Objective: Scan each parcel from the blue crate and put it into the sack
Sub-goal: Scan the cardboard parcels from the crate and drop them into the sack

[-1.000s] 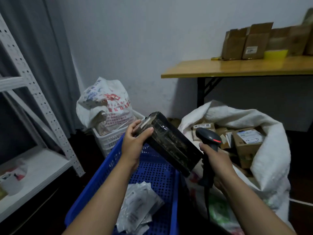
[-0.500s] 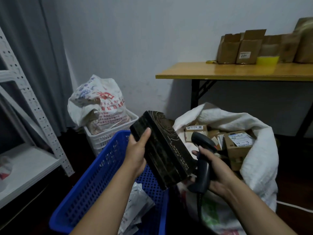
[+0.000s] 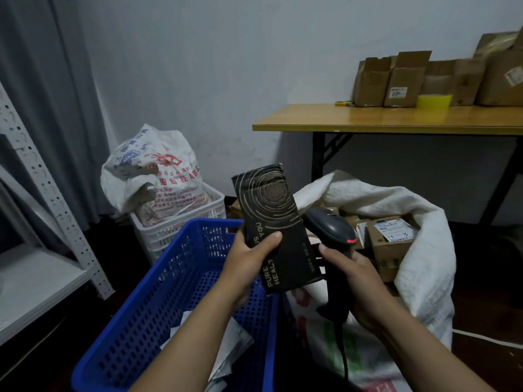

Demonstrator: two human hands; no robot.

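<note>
My left hand (image 3: 249,257) grips a black box parcel (image 3: 276,219) with gold spiral lines and white lettering, held upright over the far right corner of the blue crate (image 3: 158,304). My right hand (image 3: 353,274) holds a dark handheld scanner (image 3: 329,229) just right of the parcel; a red light shows on its head. White bagged parcels (image 3: 226,349) lie in the crate below my left forearm. The white woven sack (image 3: 418,256) stands open to the right, with cardboard boxes (image 3: 392,241) inside it.
A white basket (image 3: 181,227) holding a printed white bag (image 3: 152,171) stands behind the crate. A metal shelf rack (image 3: 42,193) is at the left. A wooden table (image 3: 396,120) with cardboard boxes and a yellow tape roll (image 3: 434,101) stands at the back right.
My left hand has turned the black parcel from a slanted, edge-on pose to upright, its printed face toward me. My right hand has brought the scanner closer to the parcel.
</note>
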